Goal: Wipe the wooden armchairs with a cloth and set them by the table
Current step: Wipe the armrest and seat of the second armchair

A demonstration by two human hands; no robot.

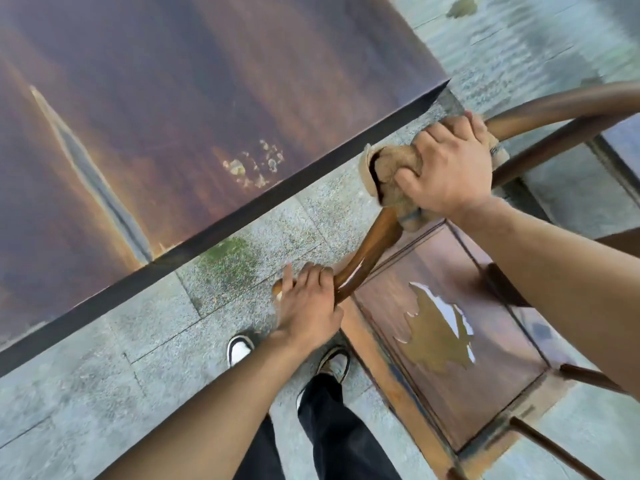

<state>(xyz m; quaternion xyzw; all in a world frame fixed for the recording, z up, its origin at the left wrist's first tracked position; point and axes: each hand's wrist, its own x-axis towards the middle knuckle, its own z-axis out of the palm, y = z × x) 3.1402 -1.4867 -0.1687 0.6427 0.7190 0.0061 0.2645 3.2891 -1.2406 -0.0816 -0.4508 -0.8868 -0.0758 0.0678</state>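
The right hand (446,168) is clenched around a tan cloth (391,174), pressing it onto the curved top rail (554,109) of a wooden armchair (450,323). The cloth is bunched over the rail, with folds sticking out on the left of the hand and a bit showing past the knuckles on the far side. The left hand (308,306) grips the near end of the same rail, where it sweeps down into an arm (367,251); the fingers curl over the wood and the forefinger points away along it.

The armchair stands on the right of the scene, just beside the near right corner of a large dark table (173,133), with a strip of floor between them. Its seat (467,271) is reddish brown, and a patch of the finish (436,341) on it has flaked, showing a dull yellowish layer with pale edges. The table top has a small patch of pale chipped spots (252,164) near its edge.

The floor (104,375) is grey stone paving, with a green mossy stain (228,258) by the table edge. Below the hands are the person's dark trousers (339,427) and two dark shoes with white toes (240,349).
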